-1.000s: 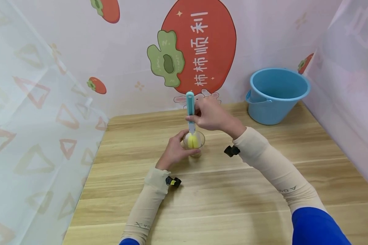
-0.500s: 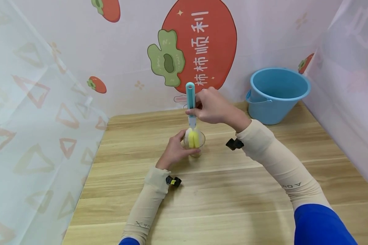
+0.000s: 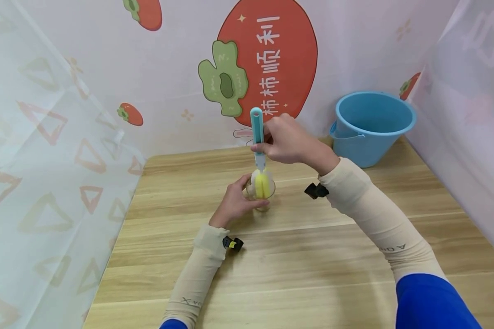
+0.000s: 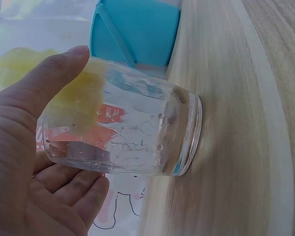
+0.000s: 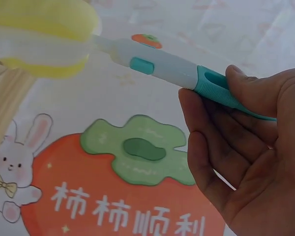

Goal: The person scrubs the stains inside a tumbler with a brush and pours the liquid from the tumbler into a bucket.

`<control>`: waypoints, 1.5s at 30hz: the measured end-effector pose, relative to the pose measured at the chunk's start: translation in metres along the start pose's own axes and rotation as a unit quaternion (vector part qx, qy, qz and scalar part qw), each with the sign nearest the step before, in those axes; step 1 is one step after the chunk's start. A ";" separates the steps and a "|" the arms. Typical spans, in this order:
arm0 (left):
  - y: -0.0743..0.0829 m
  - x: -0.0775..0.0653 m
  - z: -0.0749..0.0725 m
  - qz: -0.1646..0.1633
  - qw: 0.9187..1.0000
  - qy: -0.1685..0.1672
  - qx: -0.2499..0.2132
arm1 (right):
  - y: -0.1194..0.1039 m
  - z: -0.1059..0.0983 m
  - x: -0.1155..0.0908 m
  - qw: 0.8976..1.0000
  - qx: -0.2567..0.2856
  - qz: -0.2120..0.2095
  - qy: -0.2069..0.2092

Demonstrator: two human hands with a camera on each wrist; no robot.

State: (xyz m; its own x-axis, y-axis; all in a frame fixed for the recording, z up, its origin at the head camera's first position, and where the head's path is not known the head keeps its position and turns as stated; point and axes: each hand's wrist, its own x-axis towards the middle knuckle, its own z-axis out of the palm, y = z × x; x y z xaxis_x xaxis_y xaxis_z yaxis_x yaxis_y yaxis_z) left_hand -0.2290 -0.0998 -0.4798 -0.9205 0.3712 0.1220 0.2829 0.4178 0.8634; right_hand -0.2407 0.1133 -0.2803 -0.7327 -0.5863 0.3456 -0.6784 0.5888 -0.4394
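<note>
A clear drinking glass [image 4: 132, 132] stands upright on the table, with water drops on its wall. My left hand [image 3: 235, 203] holds it near the rim, thumb on one side and fingers on the other. My right hand [image 3: 290, 140] pinches the teal handle of a sponge cup brush [image 3: 257, 128] between thumb and fingers, above the glass. The brush's yellow and white sponge head [image 5: 44, 37] points down, its lower part inside the glass and its upper part out above the rim. In the right wrist view, the brush's white neck [image 5: 157, 69] runs from handle to sponge.
A light blue bucket [image 3: 362, 148] with its handle hanging down stands at the back right of the wooden table [image 3: 296, 274]. Printed cloth curtains [image 3: 169, 68] hang behind the table and along both sides.
My right hand has risen with the brush, drawing the sponge head partly up out of the glass. My left hand and the glass have stayed in place.
</note>
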 end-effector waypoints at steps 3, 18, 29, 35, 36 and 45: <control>-0.001 0.001 0.000 0.007 1.000 -0.001 -0.001 | -0.002 -0.001 0.000 1.000 -0.006 0.006 -0.011; 0.000 0.001 0.001 0.004 1.000 0.000 0.002 | -0.002 -0.005 0.001 1.000 -0.014 0.006 -0.001; 0.000 0.000 0.000 0.003 1.000 -0.002 0.016 | 0.022 0.026 -0.008 0.998 -0.029 0.041 -0.028; -0.001 0.000 0.002 0.000 1.000 -0.003 0.002 | 0.011 0.013 -0.003 0.999 -0.036 0.018 -0.008; -0.001 0.000 0.002 0.001 1.000 -0.003 -0.001 | 0.008 0.009 -0.001 0.999 -0.036 0.015 -0.003; -0.001 0.001 0.002 0.005 1.000 0.003 0.008 | 0.020 0.021 -0.004 0.998 -0.049 0.031 -0.014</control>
State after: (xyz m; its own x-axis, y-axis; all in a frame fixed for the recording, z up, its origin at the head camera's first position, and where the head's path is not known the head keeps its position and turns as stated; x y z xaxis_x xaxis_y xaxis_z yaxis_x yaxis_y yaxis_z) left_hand -0.2291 -0.0982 -0.4813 -0.9190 0.3709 0.1339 0.2968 0.4273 0.8540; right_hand -0.2504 0.1156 -0.3078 -0.7725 -0.5612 0.2972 -0.6349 0.6751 -0.3756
